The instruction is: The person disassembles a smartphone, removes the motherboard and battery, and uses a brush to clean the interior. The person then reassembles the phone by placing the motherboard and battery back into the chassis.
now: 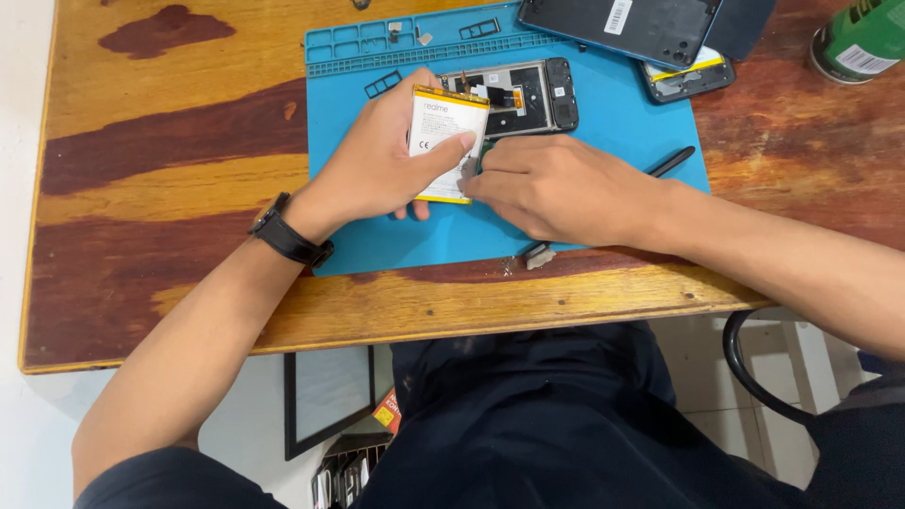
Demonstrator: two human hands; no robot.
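Head cam: your left hand (377,165) clamps the white, yellow-edged battery (447,141) over the blue mat (603,123), thumb across its label. Right hand (556,184) pinches narrow at the battery's lower corner. Green can (863,38) sits top right w/ white label.

Streaked red-brown wooden table (170,141), pale tiled floor (726,368) beneath, dark framed panel (325,396) leaning below
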